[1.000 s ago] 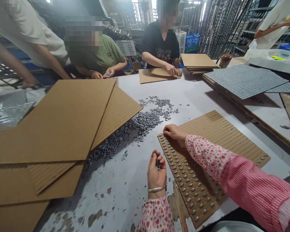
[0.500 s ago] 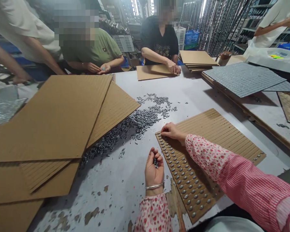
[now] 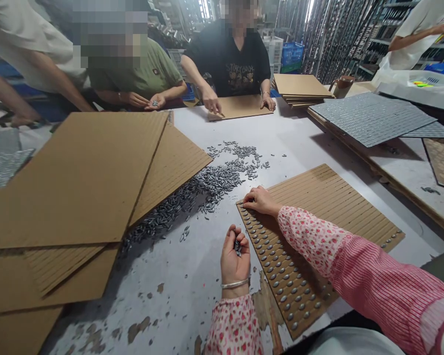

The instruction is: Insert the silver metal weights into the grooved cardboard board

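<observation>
open tabletop (image 3: pixel 299 140) beyond board (image 3: pixel 333 197), metal pile (image 3: pixel 220 180) blocking left

- On the desk (image 3: pixel 163 271), right of centre: a cardboard panel (image 3: pixel 325 197), with pieces (image 3: pixel 295 326) in rows along its left part and the right hand (image 3: pixel 259 200) at its left corner.
- Left of the panel: the left hand (image 3: pixel 236 251), pieces inside it.
- Beyond that hand: a heap (image 3: pixel 220 181), mid-desk.
- Left of the heap: overlapping sheets (image 3: pixel 77 182).
- Far side: a stack (image 3: pixel 299 86), a mug (image 3: pixel 342 87) to its right.

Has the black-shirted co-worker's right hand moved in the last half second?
Yes. The co-worker's right hand went toward picture left, away from the stack of flat brown cardboard sheets.
</observation>
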Tool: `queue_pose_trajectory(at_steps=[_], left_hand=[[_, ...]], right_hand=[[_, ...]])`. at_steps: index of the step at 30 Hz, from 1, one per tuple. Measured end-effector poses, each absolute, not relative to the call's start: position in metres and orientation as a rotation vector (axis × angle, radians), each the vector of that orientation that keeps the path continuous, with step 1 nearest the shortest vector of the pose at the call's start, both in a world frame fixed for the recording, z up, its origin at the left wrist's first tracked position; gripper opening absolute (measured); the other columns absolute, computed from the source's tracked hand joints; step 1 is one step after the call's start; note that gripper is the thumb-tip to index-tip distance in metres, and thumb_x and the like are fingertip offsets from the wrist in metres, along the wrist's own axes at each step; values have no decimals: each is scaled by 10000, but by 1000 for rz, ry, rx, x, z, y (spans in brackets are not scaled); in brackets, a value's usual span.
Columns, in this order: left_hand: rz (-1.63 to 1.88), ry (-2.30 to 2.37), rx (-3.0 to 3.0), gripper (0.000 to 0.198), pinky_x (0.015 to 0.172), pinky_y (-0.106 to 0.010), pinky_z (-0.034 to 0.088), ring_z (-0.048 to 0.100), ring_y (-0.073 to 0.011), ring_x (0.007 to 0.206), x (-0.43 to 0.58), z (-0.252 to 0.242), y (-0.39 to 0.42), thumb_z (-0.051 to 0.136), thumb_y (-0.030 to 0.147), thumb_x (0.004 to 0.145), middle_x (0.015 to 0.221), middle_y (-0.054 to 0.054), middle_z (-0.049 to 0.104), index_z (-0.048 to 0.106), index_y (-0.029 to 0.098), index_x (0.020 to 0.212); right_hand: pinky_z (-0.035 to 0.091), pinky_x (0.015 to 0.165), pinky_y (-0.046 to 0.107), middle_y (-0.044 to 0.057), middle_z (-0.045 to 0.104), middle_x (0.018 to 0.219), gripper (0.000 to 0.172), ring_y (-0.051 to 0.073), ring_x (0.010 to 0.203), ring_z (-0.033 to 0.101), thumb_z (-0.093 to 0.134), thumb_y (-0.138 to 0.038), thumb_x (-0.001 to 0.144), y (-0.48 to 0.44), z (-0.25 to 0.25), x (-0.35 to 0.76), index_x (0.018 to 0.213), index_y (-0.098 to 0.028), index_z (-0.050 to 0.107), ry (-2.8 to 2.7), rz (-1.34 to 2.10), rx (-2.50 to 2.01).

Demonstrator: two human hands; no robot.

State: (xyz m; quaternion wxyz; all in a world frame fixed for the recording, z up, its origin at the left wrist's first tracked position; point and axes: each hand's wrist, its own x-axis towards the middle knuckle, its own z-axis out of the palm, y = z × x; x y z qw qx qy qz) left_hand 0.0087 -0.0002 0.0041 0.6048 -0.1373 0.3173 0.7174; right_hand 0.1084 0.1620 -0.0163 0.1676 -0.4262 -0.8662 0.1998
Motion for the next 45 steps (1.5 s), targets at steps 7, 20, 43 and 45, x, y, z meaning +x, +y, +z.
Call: queue_pose_trajectory(at_steps=[7,20,43,45], left_hand=[[1670,732,-285,190,463,-126,411,461,-33,560,8,2,0,432,86,871,760,-28,525,621,101,875],[1679,761,-242,196,474,-119,414,461,-29,561,9,0,1,431,84,868,757,-27,537,625,113,866],[1676,773,-238,179,471,-114,413,466,-34,568,8,1,2,459,88,855,758,-30,541,635,121,859],[1679,771,-236,183,475,-112,412,465,-30,566,8,2,1,454,86,857,758,-30,540,634,117,859]], right_hand=[[343,686,240,4,658,770,176,133,742,515,601,-360,794,163,-14,100,856,-240,714,-2333,685,-1368],[342,716,252,12,648,815,203,155,824,505,585,-399,803,160,-15,97,872,-252,706,-2276,672,-1421],[320,732,268,17,613,742,158,154,778,488,655,-369,757,152,-15,116,825,-244,724,-2444,602,-1132],[330,733,255,10,628,737,146,136,752,500,643,-328,772,152,-12,118,823,-214,720,-2372,677,-1103]])
